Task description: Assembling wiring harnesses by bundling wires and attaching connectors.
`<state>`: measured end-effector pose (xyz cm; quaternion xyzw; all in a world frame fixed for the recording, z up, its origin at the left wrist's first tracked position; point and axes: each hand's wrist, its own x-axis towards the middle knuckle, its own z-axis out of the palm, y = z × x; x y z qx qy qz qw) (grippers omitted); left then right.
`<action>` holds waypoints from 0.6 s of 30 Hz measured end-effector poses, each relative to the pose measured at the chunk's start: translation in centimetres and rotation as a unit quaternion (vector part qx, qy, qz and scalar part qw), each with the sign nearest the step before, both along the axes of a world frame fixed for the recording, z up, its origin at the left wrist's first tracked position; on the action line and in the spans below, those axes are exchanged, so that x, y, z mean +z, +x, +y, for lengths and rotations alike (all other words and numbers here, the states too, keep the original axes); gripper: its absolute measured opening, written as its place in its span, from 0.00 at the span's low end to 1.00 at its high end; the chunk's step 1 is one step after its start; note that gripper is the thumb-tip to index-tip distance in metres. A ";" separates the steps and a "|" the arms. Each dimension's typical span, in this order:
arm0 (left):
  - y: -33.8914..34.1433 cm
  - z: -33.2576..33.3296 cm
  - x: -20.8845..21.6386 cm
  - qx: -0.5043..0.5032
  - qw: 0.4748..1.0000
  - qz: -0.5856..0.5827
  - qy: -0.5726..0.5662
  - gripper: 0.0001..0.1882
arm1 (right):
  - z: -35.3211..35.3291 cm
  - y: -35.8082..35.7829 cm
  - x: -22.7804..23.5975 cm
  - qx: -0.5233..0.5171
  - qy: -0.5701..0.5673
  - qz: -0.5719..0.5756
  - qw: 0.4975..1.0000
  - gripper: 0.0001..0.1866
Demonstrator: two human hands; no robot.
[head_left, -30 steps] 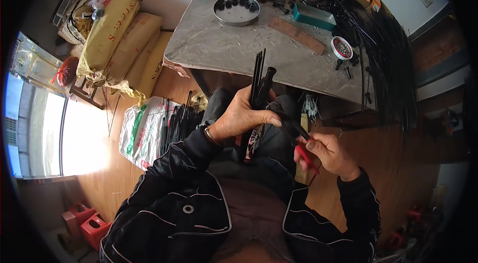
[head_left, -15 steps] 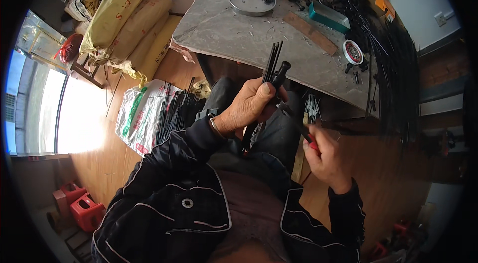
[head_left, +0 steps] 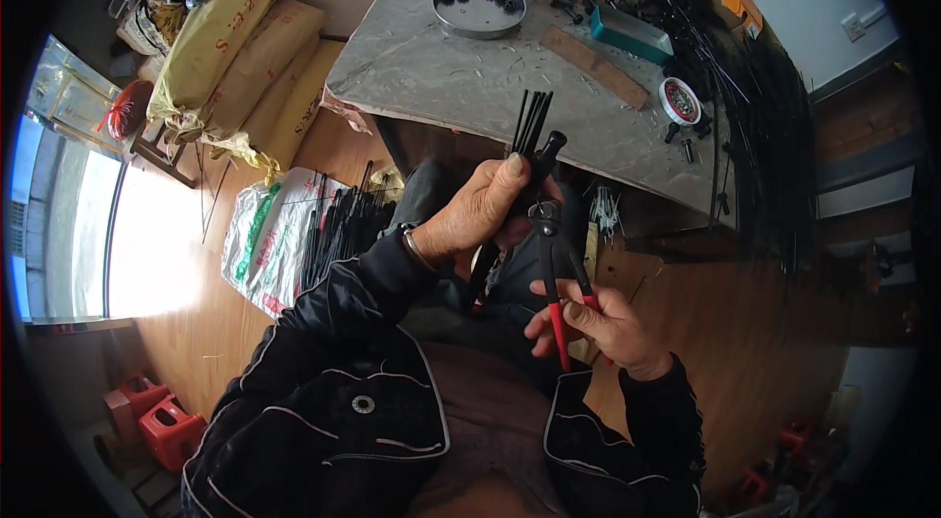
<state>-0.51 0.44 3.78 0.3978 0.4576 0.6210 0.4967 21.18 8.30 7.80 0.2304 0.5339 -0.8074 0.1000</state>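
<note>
My left hand (head_left: 477,202) is closed around a bundle of thin black rods (head_left: 530,124), their ends sticking up above the thumb. In the same grip is a thicker black tube with a round knobbed end (head_left: 555,143). Just below that fist, the jaws of the end-cutting pincers (head_left: 546,248) sit close to the held pieces; whether they touch I cannot tell. My right hand (head_left: 619,330) has its fingers around the pincers' red handles, which are spread apart. The lower part of the bundle is partly hidden by my left hand.
Ahead stands a grey table (head_left: 412,77) with a steel bowl (head_left: 479,6), a teal tray (head_left: 632,36), a flat brown bar (head_left: 594,67) and a small round dish (head_left: 680,101). Black rods (head_left: 343,234) lie on a white sack at left. Yellow sacks (head_left: 221,38) are stacked behind.
The pincers have swung more upright and their handles have spread. My right hand has moved a little left and down. My left hand still grips the rods; the whole view has shifted slightly.
</note>
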 end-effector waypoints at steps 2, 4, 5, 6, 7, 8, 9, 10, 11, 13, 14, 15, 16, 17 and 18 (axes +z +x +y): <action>-0.1 -0.1 0.1 -0.014 1.000 -0.010 -0.002 0.43 | 0.7 0.5 -0.6 0.023 -0.009 -0.018 1.000 0.28; -0.1 0.0 0.1 -0.028 0.999 -0.021 -0.003 0.43 | 0.9 0.7 -0.7 0.046 -0.018 -0.036 0.998 0.27; -0.1 0.0 -0.1 -0.027 0.999 -0.028 -0.006 0.43 | 0.7 0.6 -0.5 0.037 -0.033 -0.040 0.998 0.26; -0.1 0.1 -0.2 -0.025 0.999 -0.036 -0.010 0.43 | 0.5 0.5 -0.2 0.027 -0.048 -0.044 0.998 0.25; -0.1 0.1 -0.2 -0.026 0.999 -0.035 -0.010 0.43 | 0.2 0.3 0.2 0.027 -0.048 -0.043 0.998 0.25; -0.2 0.1 -0.3 -0.024 0.999 -0.035 -0.015 0.43 | 0.0 0.0 0.6 0.016 -0.047 -0.048 0.998 0.24; -0.2 0.1 -0.3 -0.020 0.999 -0.034 -0.019 0.44 | -0.2 -0.2 0.9 0.005 -0.045 -0.052 0.998 0.23; -0.2 0.1 -0.4 -0.020 0.999 -0.034 -0.018 0.44 | -0.1 -0.1 0.8 0.006 -0.044 -0.052 0.998 0.23; -0.2 0.1 -0.5 -0.027 0.998 -0.052 -0.005 0.42 | 0.0 0.2 0.5 0.010 -0.047 -0.048 0.998 0.23; -0.3 0.0 -0.4 -0.033 0.997 -0.071 0.010 0.40 | 0.2 0.3 -0.1 0.015 -0.048 -0.043 0.998 0.22; -0.3 0.0 -0.2 -0.042 0.996 -0.077 0.002 0.40 | 0.2 0.3 -0.3 0.014 -0.050 -0.039 0.998 0.21; -0.4 -0.1 0.0 -0.050 0.995 -0.083 -0.005 0.39 | 0.2 0.3 -0.5 0.014 -0.051 -0.035 0.998 0.20; -0.4 -0.1 0.0 -0.049 0.995 -0.083 -0.004 0.39 | 0.2 0.3 -0.9 0.015 -0.051 -0.035 0.998 0.20; -0.4 -0.1 0.1 -0.051 0.996 -0.077 -0.005 0.39 | 0.1 0.3 -1.3 0.018 -0.034 -0.027 0.999 0.20; -0.5 -0.1 0.1 -0.054 0.996 -0.070 -0.005 0.39 | 0.0 0.2 -1.6 0.021 -0.017 -0.018 0.999 0.20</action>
